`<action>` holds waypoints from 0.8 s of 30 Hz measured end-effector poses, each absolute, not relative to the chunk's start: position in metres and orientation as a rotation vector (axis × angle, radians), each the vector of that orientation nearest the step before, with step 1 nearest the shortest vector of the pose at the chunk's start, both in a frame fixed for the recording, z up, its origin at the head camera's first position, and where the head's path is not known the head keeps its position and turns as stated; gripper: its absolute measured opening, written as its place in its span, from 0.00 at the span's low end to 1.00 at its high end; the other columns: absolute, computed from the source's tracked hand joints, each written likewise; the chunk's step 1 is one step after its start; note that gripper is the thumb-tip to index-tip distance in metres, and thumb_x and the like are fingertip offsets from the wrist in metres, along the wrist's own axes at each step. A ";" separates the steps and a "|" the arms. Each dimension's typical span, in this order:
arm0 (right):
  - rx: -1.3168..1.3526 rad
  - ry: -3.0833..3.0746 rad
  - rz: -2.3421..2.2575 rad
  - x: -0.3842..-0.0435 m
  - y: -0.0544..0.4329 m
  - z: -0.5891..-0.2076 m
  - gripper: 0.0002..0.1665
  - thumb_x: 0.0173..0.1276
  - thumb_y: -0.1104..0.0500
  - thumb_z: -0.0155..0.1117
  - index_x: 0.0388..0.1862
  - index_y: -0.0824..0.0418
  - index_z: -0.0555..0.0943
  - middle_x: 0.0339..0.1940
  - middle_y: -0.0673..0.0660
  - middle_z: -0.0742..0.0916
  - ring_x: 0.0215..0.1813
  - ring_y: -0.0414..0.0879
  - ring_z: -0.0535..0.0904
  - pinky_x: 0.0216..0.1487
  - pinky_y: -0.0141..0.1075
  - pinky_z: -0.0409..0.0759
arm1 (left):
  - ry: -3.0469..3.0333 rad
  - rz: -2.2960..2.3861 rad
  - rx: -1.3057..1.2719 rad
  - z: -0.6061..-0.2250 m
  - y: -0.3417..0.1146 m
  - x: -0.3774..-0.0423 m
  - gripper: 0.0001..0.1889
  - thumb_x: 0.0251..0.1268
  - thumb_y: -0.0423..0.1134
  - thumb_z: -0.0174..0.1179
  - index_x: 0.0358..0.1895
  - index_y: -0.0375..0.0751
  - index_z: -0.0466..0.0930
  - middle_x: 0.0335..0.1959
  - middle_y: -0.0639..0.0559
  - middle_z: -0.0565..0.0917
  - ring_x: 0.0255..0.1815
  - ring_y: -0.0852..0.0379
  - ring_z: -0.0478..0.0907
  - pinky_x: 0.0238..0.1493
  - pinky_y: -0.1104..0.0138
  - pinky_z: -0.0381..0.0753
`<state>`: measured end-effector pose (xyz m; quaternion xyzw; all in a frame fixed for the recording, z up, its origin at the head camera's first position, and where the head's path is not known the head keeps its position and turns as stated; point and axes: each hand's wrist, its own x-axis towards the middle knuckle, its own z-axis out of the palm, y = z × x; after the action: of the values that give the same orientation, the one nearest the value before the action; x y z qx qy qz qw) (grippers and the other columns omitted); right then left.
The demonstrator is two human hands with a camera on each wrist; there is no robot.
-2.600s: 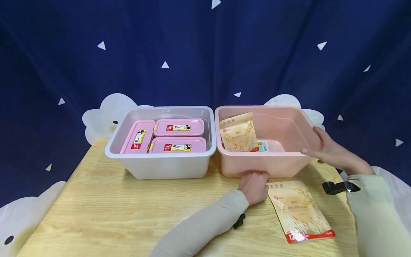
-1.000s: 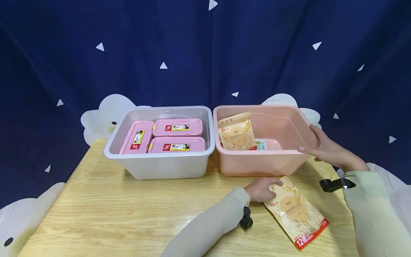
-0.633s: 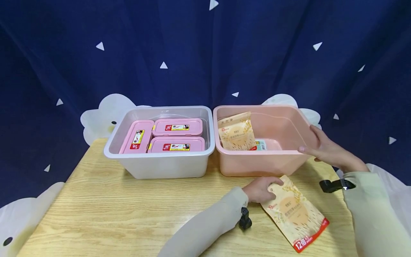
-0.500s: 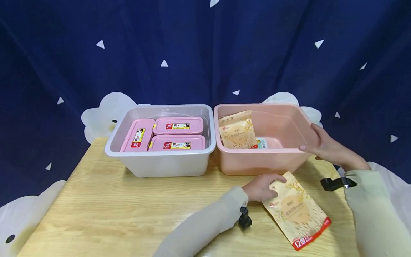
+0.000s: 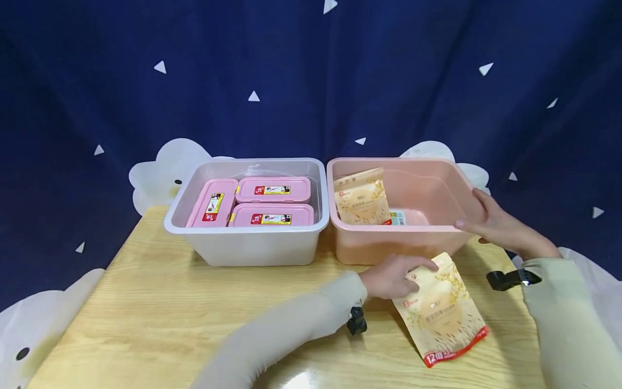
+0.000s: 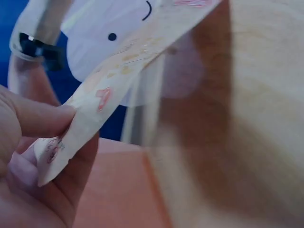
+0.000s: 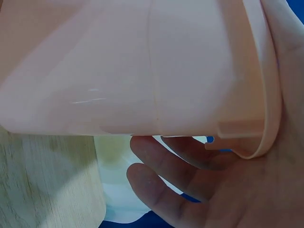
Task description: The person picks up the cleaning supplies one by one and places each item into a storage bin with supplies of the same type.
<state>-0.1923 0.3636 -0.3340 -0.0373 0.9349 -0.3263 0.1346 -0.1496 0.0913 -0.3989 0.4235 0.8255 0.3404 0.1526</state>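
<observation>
My left hand [image 5: 392,276] pinches the top corner of a beige stand-up pouch [image 5: 444,313] with wheat prints and a red lower band. In the left wrist view, the thumb [image 6: 45,116] presses on the pouch's front, with fingers behind it. The pouch slants above the wooden table, in front of a pink bin [image 5: 389,246]. My right hand [image 5: 505,227] rests against the bin's front right corner, thumb on the rim and fingers spread along the side. In the right wrist view, loosely extended fingers [image 7: 156,164] show beyond the bin wall.
A second beige pouch [image 5: 362,200] leans inside the pink bin at left, beside a small green-and-white label or packet [image 5: 397,218]. A white bin [image 5: 252,248] stands against it on the left, holding three pink lidded boxes [image 5: 274,190]. A dark blue curtain [image 5: 291,70] hangs behind.
My left hand came away from the pink bin's front, took the pouch by its corner and turned it. Since then the pouch has shifted slightly up and left. The right hand keeps its place.
</observation>
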 end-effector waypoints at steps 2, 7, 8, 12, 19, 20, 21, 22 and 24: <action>-0.116 2.715 -0.950 -0.191 0.366 -0.333 0.63 0.72 0.43 0.57 0.79 0.60 0.21 0.77 0.81 0.43 0.68 0.75 0.58 0.43 0.51 0.83 | 2.358 0.898 1.293 -0.384 0.089 -0.151 0.30 0.64 0.30 0.60 0.69 0.55 0.71 0.68 0.62 0.76 0.44 0.73 0.77 0.46 0.85 0.73; -0.119 2.714 -0.941 -0.190 0.367 -0.333 0.63 0.73 0.42 0.56 0.79 0.59 0.21 0.77 0.81 0.43 0.67 0.75 0.58 0.43 0.52 0.83 | 2.289 0.779 1.359 -0.350 0.078 -0.147 0.32 0.66 0.29 0.57 0.71 0.60 0.69 0.68 0.61 0.75 0.14 0.68 0.69 0.21 0.79 0.74; -0.118 2.711 -0.941 -0.190 0.367 -0.333 0.63 0.73 0.42 0.56 0.79 0.59 0.21 0.77 0.81 0.43 0.67 0.75 0.58 0.43 0.51 0.83 | 2.278 0.759 1.375 -0.344 0.075 -0.146 0.32 0.66 0.28 0.57 0.71 0.60 0.68 0.67 0.62 0.75 0.14 0.69 0.68 0.21 0.79 0.74; -0.107 2.701 -0.935 -0.190 0.364 -0.333 0.63 0.72 0.41 0.56 0.79 0.58 0.20 0.78 0.80 0.43 0.68 0.74 0.58 0.44 0.49 0.83 | 2.278 0.629 1.538 -0.316 0.060 -0.146 0.31 0.67 0.28 0.54 0.71 0.58 0.68 0.61 0.63 0.78 0.17 0.68 0.64 0.24 0.80 0.70; -0.081 2.710 -0.908 -0.194 0.363 -0.331 0.64 0.72 0.43 0.57 0.78 0.59 0.19 0.76 0.82 0.43 0.68 0.75 0.56 0.47 0.53 0.83 | 2.360 0.661 1.654 -0.254 0.032 -0.160 0.31 0.63 0.23 0.51 0.68 0.55 0.73 0.60 0.63 0.80 0.24 0.63 0.64 0.28 0.78 0.66; -0.084 2.715 -0.909 -0.195 0.363 -0.330 0.64 0.72 0.43 0.57 0.78 0.60 0.19 0.76 0.82 0.43 0.69 0.76 0.55 0.47 0.53 0.83 | 2.365 0.679 1.650 -0.246 0.029 -0.162 0.31 0.63 0.23 0.51 0.68 0.54 0.74 0.60 0.62 0.80 0.25 0.63 0.64 0.29 0.78 0.66; -0.092 2.719 -0.919 -0.195 0.362 -0.330 0.64 0.72 0.45 0.57 0.78 0.61 0.20 0.76 0.82 0.42 0.69 0.76 0.54 0.46 0.53 0.83 | 2.374 0.699 1.672 -0.238 0.026 -0.164 0.31 0.62 0.22 0.51 0.67 0.52 0.75 0.62 0.62 0.80 0.28 0.63 0.67 0.31 0.78 0.67; -0.095 2.721 -0.925 -0.196 0.362 -0.329 0.63 0.72 0.45 0.57 0.78 0.61 0.20 0.76 0.82 0.41 0.69 0.77 0.53 0.45 0.54 0.83 | 2.369 0.720 1.696 -0.231 0.022 -0.167 0.31 0.61 0.22 0.50 0.66 0.51 0.76 0.62 0.61 0.80 0.29 0.63 0.69 0.31 0.78 0.68; -0.124 2.721 -0.963 -0.196 0.363 -0.329 0.62 0.72 0.47 0.57 0.79 0.60 0.22 0.77 0.80 0.41 0.69 0.76 0.52 0.42 0.52 0.83 | 2.358 0.775 1.721 -0.218 0.017 -0.172 0.30 0.61 0.21 0.49 0.65 0.48 0.77 0.62 0.59 0.80 0.39 0.63 0.73 0.36 0.80 0.70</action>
<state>-0.1958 0.3625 -0.3292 -0.0427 0.9344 -0.3307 0.1258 -0.1720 0.0173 -0.2180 0.5687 0.7793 0.2562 0.0608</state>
